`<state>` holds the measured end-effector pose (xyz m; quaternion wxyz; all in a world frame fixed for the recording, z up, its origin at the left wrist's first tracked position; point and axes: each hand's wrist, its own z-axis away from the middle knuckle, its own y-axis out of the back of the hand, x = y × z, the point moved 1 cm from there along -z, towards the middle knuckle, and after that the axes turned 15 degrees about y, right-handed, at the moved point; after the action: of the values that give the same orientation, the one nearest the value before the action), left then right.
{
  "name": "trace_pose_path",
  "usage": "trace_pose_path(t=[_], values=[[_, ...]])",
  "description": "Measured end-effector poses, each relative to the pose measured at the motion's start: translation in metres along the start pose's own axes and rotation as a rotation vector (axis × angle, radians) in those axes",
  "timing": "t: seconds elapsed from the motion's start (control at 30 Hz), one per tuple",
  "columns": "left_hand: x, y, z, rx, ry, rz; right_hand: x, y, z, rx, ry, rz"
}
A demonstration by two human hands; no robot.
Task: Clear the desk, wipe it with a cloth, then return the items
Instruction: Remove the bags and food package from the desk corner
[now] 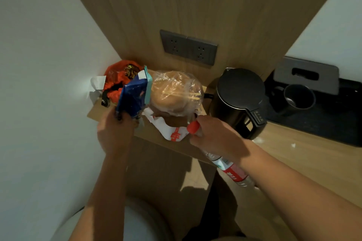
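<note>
My left hand (pixel 113 133) pinches the blue snack bag (pixel 133 97) at the desk's (pixel 293 154) left corner. My right hand (pixel 213 139) wraps a red-capped water bottle (pixel 231 170), perhaps also the bagged buns (pixel 176 92) at its eleven o'clock. Kettle (pixel 239 98) at one o'clock.

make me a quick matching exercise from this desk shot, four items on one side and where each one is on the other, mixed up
Items:
1. blue snack bag
2. water bottle
3. kettle
4. dark mug

Places:
A. on the black tray at far right
B. gripped by the left hand
C. standing on the desk below the wall sockets
D. held by the right hand

Pairs: 1-B, 2-D, 3-C, 4-A
</note>
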<state>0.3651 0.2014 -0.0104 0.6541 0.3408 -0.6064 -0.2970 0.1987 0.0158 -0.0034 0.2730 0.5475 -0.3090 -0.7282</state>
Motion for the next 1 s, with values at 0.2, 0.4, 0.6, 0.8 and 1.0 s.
trace_pose_path(t=[0.2,0.4,0.6,0.8,1.0], values=[[0.035,0.021,0.089,-0.329,-0.108,0.224,0.02,0.01,0.052,-0.044,-0.118,-0.122],[0.082,-0.011,0.174,-0.541,-0.338,0.121,0.049,0.01,0.128,0.031,-0.262,-0.142],[0.136,-0.041,0.264,-0.707,-0.53,0.11,0.084,0.024,0.238,0.261,-0.479,-0.198],[0.163,-0.057,0.371,-0.769,-0.793,0.112,0.104,0.023,0.374,0.542,-0.652,-0.263],[0.166,-0.055,0.504,-0.869,-0.913,0.049,0.114,-0.001,0.526,0.792,-0.835,-0.258]])
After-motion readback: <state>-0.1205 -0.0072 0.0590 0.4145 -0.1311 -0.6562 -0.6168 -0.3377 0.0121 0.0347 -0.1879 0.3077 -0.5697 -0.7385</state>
